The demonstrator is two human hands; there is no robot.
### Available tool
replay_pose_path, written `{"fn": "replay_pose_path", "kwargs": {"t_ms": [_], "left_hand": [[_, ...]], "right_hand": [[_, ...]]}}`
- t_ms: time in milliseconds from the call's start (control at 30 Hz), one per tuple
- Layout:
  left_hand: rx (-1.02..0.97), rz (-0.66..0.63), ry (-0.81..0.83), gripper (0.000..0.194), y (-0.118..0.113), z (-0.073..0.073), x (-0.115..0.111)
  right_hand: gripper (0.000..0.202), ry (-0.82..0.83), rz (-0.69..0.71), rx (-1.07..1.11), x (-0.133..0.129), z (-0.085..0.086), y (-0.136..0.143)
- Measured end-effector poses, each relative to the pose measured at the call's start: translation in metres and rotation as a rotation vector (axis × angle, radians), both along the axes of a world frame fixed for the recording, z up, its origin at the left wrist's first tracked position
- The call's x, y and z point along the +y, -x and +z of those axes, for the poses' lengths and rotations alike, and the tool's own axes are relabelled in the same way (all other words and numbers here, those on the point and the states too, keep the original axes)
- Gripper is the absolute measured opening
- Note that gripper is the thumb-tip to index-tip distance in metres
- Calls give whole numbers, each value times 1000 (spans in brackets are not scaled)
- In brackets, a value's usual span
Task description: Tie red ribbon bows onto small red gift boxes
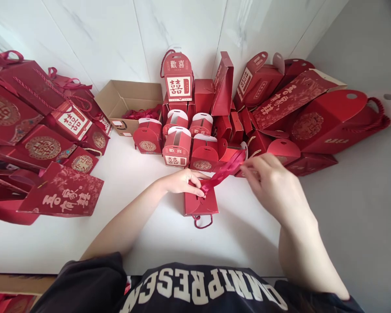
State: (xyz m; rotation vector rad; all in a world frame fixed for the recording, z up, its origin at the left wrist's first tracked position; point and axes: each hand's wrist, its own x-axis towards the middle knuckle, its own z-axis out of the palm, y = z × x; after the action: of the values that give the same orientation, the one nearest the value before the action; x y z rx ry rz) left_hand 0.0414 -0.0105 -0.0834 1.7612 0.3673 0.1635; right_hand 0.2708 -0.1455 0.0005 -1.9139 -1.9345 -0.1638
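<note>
A small red gift box [200,206] lies on the white table in front of me, with a dark red cord handle [203,223] sticking out toward me. My left hand [184,181] rests on its top, thumb and fingers pinching a dark red satin ribbon [226,171] close to the box. Up and to the right, my right hand [269,180] pinches the ribbon's far part and holds it stretched away from the box. Just behind stand small red favour boxes with arched tops [177,150].
An open cardboard box [130,98] at the back holds more red ribbon. Red gift boxes crowd the left side [44,143] and the right side [322,119]. A marbled white wall [182,26] closes off the back; a grey surface [355,208] borders the right.
</note>
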Motion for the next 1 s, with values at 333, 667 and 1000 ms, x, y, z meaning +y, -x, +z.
{"fn": "replay_pose_path", "kwargs": {"t_ms": [333,667,1000], "left_hand": [[24,-3,-6,11,-1,2,0],[-23,-6,3,13,-2,-2,0],[-41,-37,-42,17,-2,0,0]], "right_hand": [[33,341,409,455,-7,-55,17],[24,251,515,397,12,-61,28],[20,589,634,560,24,-36,2]]}}
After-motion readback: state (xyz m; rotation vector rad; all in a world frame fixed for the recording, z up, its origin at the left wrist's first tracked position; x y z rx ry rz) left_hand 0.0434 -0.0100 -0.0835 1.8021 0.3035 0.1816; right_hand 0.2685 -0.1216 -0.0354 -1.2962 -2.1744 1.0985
